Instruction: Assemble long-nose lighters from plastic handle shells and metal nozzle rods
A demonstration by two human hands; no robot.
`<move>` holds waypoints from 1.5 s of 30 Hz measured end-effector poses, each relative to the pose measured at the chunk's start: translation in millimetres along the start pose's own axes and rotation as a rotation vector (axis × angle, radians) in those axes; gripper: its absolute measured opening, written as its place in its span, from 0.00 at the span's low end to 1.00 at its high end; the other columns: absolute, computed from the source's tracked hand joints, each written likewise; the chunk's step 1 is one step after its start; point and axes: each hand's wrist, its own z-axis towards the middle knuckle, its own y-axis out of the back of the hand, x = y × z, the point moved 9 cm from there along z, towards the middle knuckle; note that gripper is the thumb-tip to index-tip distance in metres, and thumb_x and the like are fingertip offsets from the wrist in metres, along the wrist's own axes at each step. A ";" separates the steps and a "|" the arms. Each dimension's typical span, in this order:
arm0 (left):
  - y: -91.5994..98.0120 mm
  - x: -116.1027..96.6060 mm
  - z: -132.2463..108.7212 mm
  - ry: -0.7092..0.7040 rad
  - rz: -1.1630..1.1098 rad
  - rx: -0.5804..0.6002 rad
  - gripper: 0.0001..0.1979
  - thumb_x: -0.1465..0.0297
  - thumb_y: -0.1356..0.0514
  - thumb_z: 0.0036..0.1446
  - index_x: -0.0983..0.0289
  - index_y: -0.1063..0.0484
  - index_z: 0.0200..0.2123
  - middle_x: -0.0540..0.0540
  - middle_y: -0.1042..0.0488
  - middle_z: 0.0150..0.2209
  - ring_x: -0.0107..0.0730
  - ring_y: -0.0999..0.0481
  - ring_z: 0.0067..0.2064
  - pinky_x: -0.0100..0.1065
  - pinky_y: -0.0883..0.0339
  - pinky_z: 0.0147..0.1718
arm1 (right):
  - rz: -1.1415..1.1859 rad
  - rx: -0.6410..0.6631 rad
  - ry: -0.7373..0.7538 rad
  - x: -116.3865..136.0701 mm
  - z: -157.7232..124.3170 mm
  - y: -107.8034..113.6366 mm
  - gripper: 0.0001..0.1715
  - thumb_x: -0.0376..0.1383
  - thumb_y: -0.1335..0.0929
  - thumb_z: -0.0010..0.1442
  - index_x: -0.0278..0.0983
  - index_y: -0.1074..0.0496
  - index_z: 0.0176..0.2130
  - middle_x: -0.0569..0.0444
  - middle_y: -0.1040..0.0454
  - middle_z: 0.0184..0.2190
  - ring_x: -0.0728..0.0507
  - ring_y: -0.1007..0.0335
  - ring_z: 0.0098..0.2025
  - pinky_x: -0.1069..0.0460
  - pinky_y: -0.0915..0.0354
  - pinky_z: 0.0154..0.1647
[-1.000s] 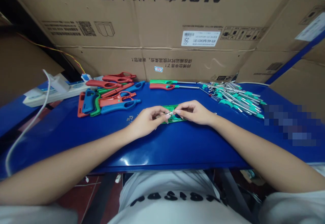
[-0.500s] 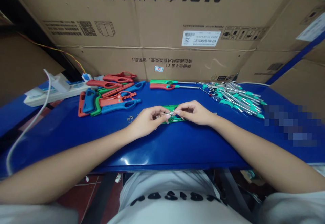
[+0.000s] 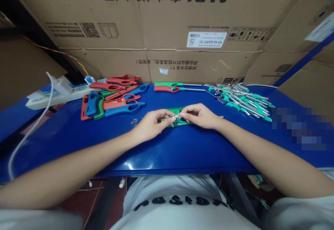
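Observation:
A green lighter handle shell (image 3: 183, 123) lies on the blue table in front of me, partly covered by my fingers. Over it, my left hand (image 3: 150, 125) is closed, thumb and fingers pinching a small silvery part (image 3: 176, 116). From the other side my right hand (image 3: 202, 116) pinches the same part at its right end with thumb and forefinger. The part's exact kind is too small to make out. Left of the shell lie several tiny metal pieces (image 3: 134, 122). A thin metal end (image 3: 221, 116) shows beside my right wrist.
Red, blue and green handle shells (image 3: 122, 109) are heaped at left, near a white power strip (image 3: 47, 100). Two long-necked lighters (image 3: 167, 89) lie at the back. Metal tubes with teal parts (image 3: 247, 101) are piled at right. A cardboard sheet (image 3: 156, 18) stands behind the table.
Almost nothing differs. Both hands stay over the green shell with the small silvery part between them; the view has shifted very slightly.

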 end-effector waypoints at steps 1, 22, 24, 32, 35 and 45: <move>0.0 -0.4 0.1 -0.003 0.004 -0.001 0.22 0.54 0.37 0.60 0.67 0.24 0.46 0.55 0.20 0.34 0.25 0.29 0.27 0.26 0.38 0.23 | -0.001 0.000 0.002 0.2 0.0 0.0 0.26 0.54 0.30 0.60 0.32 0.22 0.36 0.57 0.33 0.22 0.51 0.42 0.25 0.54 0.43 0.27; -2.0 -0.9 -0.8 -0.016 -0.008 -0.019 0.19 0.56 0.37 0.61 0.67 0.23 0.43 0.57 0.19 0.35 0.33 0.21 0.36 0.32 0.30 0.39 | -0.010 -0.030 -0.016 -0.4 -1.6 -3.7 0.24 0.52 0.30 0.60 0.32 0.24 0.35 0.57 0.33 0.22 0.50 0.41 0.25 0.54 0.43 0.27; -2.3 0.8 -1.0 -0.004 -0.009 -0.029 0.20 0.56 0.37 0.61 0.68 0.23 0.43 0.57 0.19 0.36 0.33 0.21 0.36 0.32 0.30 0.39 | -0.008 -0.039 -0.021 -0.5 -1.4 -5.3 0.24 0.52 0.30 0.60 0.32 0.24 0.34 0.58 0.33 0.22 0.51 0.42 0.24 0.54 0.44 0.26; -1.4 0.3 0.1 0.030 -0.008 -0.033 0.21 0.54 0.36 0.59 0.68 0.23 0.42 0.58 0.19 0.35 0.32 0.22 0.34 0.32 0.29 0.35 | 0.040 -0.023 -0.052 -0.2 2.6 -5.7 0.24 0.53 0.29 0.58 0.32 0.25 0.32 0.58 0.31 0.22 0.51 0.41 0.24 0.54 0.43 0.26; 1.0 1.6 0.7 0.066 -0.013 -0.038 0.24 0.53 0.35 0.57 0.68 0.23 0.45 0.57 0.19 0.34 0.28 0.26 0.28 0.27 0.34 0.25 | 0.103 -0.025 -0.090 -3.1 4.6 -1.9 0.26 0.54 0.27 0.55 0.32 0.25 0.33 0.59 0.32 0.21 0.53 0.45 0.22 0.55 0.46 0.23; 2.1 4.2 0.2 0.073 0.001 -0.042 0.25 0.52 0.35 0.56 0.69 0.21 0.46 0.57 0.19 0.33 0.23 0.32 0.23 0.26 0.38 0.20 | 0.130 -0.077 -0.108 -9.4 2.8 2.0 0.28 0.56 0.26 0.53 0.33 0.28 0.32 0.59 0.33 0.22 0.53 0.45 0.22 0.55 0.48 0.24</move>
